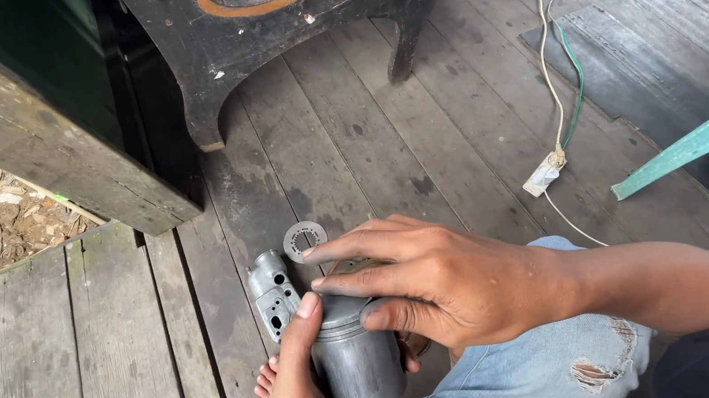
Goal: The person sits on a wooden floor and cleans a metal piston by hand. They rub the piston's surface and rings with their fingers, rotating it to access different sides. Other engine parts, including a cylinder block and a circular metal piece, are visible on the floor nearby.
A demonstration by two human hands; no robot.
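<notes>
My left hand [298, 380] grips a grey metal cylinder, a piston-like part [360, 362], from its left side, thumb up at the top rim. My right hand [439, 284] lies across the top of that cylinder, fingers stretched left and curled over the rim. Just left of the cylinder on the wooden floor lies a small grey metal housing [272, 290] with holes. A thin round perforated metal disc [303, 238] lies on the boards by my right fingertips.
Worn wooden floorboards [74, 354] run under everything. A dark wooden stool [295, 24] stands ahead, a dark wooden beam [16, 125] at left. White and green cables [561, 90] with a connector lie at right, beside a turquoise chair leg [703, 139]. My knees in torn jeans [568, 362] are below.
</notes>
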